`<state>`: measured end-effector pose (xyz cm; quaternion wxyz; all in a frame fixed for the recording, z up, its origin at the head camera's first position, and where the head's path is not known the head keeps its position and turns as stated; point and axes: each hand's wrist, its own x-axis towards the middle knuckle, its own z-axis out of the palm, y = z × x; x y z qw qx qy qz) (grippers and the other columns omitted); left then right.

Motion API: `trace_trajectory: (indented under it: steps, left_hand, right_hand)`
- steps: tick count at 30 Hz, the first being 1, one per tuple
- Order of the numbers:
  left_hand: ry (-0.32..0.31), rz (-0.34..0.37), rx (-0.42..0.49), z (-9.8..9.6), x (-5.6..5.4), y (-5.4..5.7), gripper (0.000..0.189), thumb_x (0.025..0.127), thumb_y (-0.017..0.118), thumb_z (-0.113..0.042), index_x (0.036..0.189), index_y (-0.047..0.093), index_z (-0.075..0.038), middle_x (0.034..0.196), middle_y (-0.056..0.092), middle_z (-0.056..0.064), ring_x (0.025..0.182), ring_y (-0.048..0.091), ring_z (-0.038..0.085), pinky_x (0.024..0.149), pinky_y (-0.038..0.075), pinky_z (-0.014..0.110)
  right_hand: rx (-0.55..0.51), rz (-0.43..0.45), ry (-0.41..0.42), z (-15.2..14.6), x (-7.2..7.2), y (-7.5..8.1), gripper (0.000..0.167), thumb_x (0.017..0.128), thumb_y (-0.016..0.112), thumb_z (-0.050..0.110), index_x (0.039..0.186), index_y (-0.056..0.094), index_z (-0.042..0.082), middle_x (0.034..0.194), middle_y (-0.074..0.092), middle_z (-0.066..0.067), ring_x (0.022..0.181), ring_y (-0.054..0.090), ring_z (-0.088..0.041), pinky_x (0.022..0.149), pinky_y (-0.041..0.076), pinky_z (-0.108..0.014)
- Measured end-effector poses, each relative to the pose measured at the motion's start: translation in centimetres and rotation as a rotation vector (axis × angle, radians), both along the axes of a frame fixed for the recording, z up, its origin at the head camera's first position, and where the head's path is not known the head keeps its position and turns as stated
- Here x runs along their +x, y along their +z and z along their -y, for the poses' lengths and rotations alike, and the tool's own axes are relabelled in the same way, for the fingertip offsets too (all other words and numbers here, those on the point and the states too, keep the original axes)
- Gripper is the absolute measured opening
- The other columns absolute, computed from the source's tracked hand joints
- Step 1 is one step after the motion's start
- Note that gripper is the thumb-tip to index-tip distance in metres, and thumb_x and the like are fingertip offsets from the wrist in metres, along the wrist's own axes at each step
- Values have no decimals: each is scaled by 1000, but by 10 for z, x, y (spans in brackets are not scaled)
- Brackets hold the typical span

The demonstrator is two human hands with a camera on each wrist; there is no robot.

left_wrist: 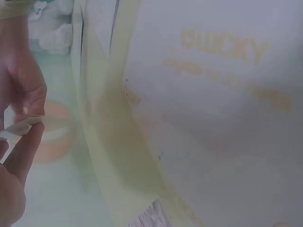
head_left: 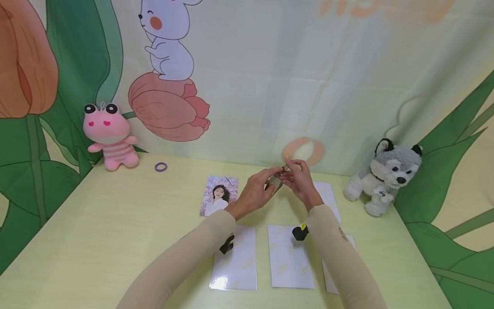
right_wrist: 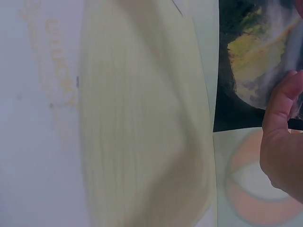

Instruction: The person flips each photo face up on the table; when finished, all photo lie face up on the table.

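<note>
Both hands are raised over the far middle of the table, holding a photo print [head_left: 277, 181] between them. My left hand [head_left: 254, 191] grips the print from the left, and in the left wrist view its pale edge [left_wrist: 21, 126] appears between the two hands. On the other side, my right hand [head_left: 300, 181] pinches it with fingertips near the upper edge. The print's dark face with a yellow patch [right_wrist: 255, 56] is seen in the right wrist view, partly covered by the right fingers [right_wrist: 279, 101].
A portrait photo [head_left: 221, 194] lies face up left of the hands. Several white-backed prints [head_left: 289, 257] lie nearer and to the right, some under the right forearm. A purple ring [head_left: 161, 167], a pink frog plush [head_left: 109, 137] and a grey dog plush [head_left: 390, 176] are farther out.
</note>
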<state>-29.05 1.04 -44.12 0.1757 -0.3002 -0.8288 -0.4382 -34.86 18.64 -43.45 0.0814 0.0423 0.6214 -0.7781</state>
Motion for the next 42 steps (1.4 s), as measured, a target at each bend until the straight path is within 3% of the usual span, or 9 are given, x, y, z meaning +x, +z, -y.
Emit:
trace_trajectory:
  steps: [6, 19, 26, 29, 33, 37, 42]
  left_hand:
    - [59, -52, 30, 1, -1, -3, 46, 90, 67, 2, 135, 59, -7, 128, 67, 12, 102, 69, 23, 81, 56, 35]
    - [101, -92, 96, 3, 0, -4, 43, 92, 65, 4, 133, 60, -5, 128, 67, 16, 114, 67, 31, 89, 56, 42]
    - [143, -79, 153, 4, -3, 1, 42, 93, 65, 0, 134, 59, -6, 130, 66, 16, 113, 68, 30, 89, 56, 42]
    - [165, -74, 181, 5, -3, 3, 41, 93, 65, 0, 134, 59, -6, 129, 67, 15, 105, 70, 29, 85, 56, 43]
    - [194, -93, 206, 6, -3, 5, 41, 92, 65, 0, 133, 60, -6, 127, 68, 15, 90, 70, 28, 78, 54, 41]
    - [204, -102, 238, 5, -3, 6, 42, 92, 66, 0, 133, 60, -6, 124, 69, 15, 71, 60, 23, 66, 47, 32]
    - [212, -83, 264, 3, -2, 7, 43, 93, 65, -1, 134, 58, -7, 116, 71, 16, 66, 53, 18, 61, 39, 26]
  right_hand:
    - [29, -14, -19, 5, 1, 2, 36, 98, 62, 42, 109, 36, 20, 67, 59, -1, 55, 63, -11, 57, 53, -22]
    - [52, -58, -80, 8, 3, -3, 40, 95, 67, 38, 121, 47, 14, 68, 63, 2, 57, 60, -9, 55, 50, -20]
    - [251, -31, -73, 4, 14, -4, 55, 93, 68, 43, 136, 50, 13, 96, 59, -2, 65, 57, -9, 57, 47, -22]
    - [346, -4, -12, 0, 18, -6, 60, 95, 65, 44, 144, 43, 18, 113, 57, -7, 73, 56, -12, 59, 46, -22]
    - [387, 17, 102, -6, 23, -9, 63, 99, 60, 41, 152, 30, 23, 125, 53, -14, 79, 58, -16, 62, 46, -26]
    - [292, 11, 162, -11, 27, -13, 61, 103, 55, 32, 154, 22, 24, 115, 58, -13, 81, 65, -14, 68, 53, -25]
    - [-42, 17, 110, -7, 30, -16, 53, 105, 48, 14, 150, 23, 27, 83, 65, -3, 72, 69, -11, 70, 57, -24]
